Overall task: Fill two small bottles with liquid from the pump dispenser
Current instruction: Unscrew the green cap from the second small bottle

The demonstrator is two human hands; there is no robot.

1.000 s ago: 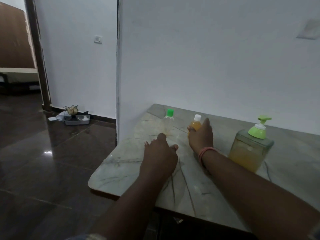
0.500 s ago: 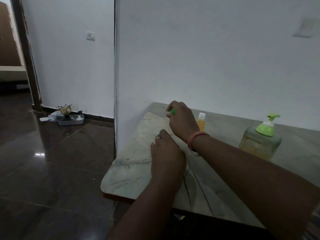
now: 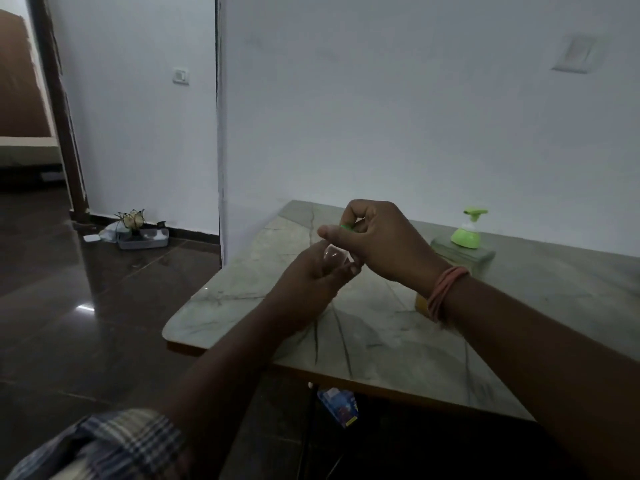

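Above the marble table (image 3: 381, 334), my left hand (image 3: 311, 282) grips the body of a small clear bottle (image 3: 333, 255). Its green cap (image 3: 346, 227) is pinched in the fingers of my right hand (image 3: 377, 237), directly over the bottle. The pump dispenser (image 3: 465, 244), a square clear container with a light green pump head, stands on the table behind my right wrist. A sliver of the second small bottle, holding orange liquid (image 3: 420, 303), shows beside my right forearm; the rest is hidden.
A white wall runs along the table's far edge. Left of the table lies dark glossy floor with a tray of small items (image 3: 138, 233) against the wall. A small blue packet (image 3: 341, 407) sits under the table's near edge.
My right hand took the green-capped bottle off the table and brought it nearer. My left hand rose from the table and closed around the bottle's body.
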